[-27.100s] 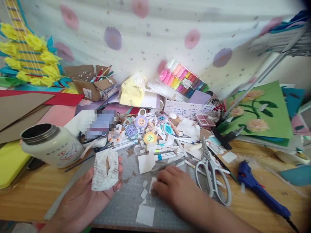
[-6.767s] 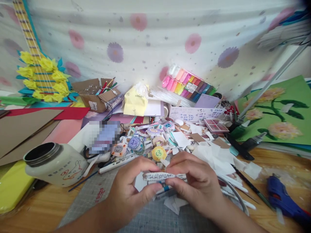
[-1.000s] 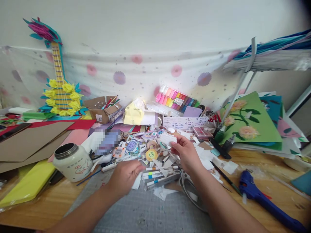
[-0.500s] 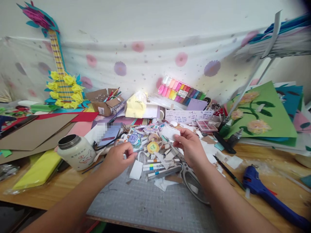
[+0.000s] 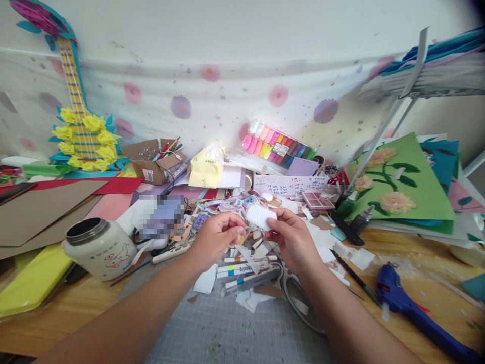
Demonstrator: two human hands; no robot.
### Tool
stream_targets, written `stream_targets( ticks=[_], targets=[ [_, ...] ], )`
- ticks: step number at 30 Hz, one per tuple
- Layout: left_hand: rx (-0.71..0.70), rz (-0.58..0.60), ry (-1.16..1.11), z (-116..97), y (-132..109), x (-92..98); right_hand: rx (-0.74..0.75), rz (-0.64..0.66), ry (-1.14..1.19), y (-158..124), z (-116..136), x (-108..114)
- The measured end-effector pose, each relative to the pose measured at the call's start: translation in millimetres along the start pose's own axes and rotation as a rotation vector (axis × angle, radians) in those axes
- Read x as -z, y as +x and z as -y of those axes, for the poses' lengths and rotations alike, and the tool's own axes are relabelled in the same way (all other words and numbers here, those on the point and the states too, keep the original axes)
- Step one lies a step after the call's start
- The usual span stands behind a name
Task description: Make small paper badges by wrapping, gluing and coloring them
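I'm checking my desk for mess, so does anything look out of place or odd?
Yes: loose paper scraps litter the cutting mat, one lying across the markers, and the multicolored pack at the back sits askew, sloping down rightward.

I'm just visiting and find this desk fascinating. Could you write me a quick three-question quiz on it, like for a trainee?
1. Which hand holds the white piece?
2. True or false: the jar has an uncovered mouth.
3. What colour is the glue gun? A) yellow B) blue C) pink

Key:
1. The right hand.
2. True.
3. B.
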State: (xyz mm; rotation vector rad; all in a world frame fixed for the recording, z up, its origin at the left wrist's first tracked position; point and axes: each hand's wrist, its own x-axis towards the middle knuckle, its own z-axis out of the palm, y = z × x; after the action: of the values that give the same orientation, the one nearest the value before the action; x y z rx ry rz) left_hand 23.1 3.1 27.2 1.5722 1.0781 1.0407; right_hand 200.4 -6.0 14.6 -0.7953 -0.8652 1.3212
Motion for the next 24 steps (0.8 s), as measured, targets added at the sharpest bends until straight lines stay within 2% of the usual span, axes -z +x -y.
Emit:
stream_targets(
  ticks=[7,13,16,21,24],
  targets=[
    [0.074,-0.091,-0.179,16,-3,13.0,-0.012,-0.003,0.078,-1,-4,2],
    [0.069,-0.124,-0.279,18,-4,19.1,-0.031,0.039,0.092,-3,-7,1],
    [0.053,-0.083,-0.32,15,-6,18.7,-0.032,0.051,0.072,-3,-9,0],
    [0.095,0.062,-0.339,9,-10,12.5,-0.049,0.086,0.005,-7,-15,-11],
    [0.108,0.073,-0.351,7,-13,7.5,-0.055,0.119,-0.032,-11,-18,-17]
  ],
)
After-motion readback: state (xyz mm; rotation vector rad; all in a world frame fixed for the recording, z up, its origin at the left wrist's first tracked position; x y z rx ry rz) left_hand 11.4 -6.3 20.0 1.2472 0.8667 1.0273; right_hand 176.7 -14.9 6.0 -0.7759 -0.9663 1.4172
